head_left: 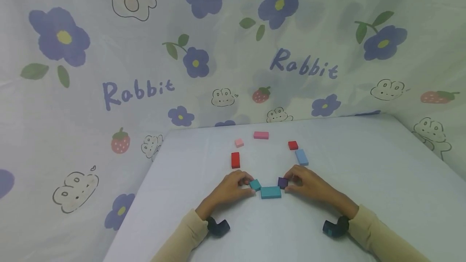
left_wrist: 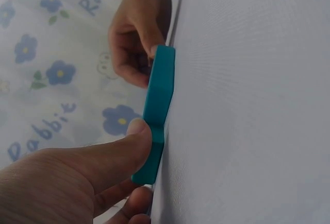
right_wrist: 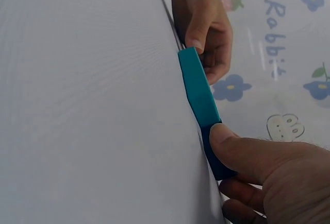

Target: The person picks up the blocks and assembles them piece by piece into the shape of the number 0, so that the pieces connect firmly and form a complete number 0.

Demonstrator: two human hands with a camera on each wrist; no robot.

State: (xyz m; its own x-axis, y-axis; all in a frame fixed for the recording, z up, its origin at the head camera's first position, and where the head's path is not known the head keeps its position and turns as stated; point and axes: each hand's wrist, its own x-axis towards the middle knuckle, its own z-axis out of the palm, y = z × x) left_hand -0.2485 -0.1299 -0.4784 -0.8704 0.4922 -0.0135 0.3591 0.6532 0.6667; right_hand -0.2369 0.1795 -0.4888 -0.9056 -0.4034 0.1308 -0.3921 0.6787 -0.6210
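On the white table, a long teal block (head_left: 270, 192) lies between both hands. My left hand (head_left: 233, 187) pinches a small teal block (head_left: 255, 185), turned at an angle, by the long block's left end. At the right end, my right hand (head_left: 312, 184) holds a small dark purple block (head_left: 282, 183) between thumb and fingers. In the left wrist view the small teal block (left_wrist: 149, 165) meets the long teal block (left_wrist: 161, 82). From the right wrist, the dark purple block (right_wrist: 217, 159) appears against the other end of the long block (right_wrist: 200, 90).
Farther back, a red oblong block (head_left: 235, 160), a light pink block (head_left: 239, 143), a pink oblong block (head_left: 261, 135), a red block (head_left: 293, 145) and a light blue block (head_left: 301, 157) form a spaced arc. Behind the table (head_left: 364, 165) hangs a patterned curtain (head_left: 233, 39).
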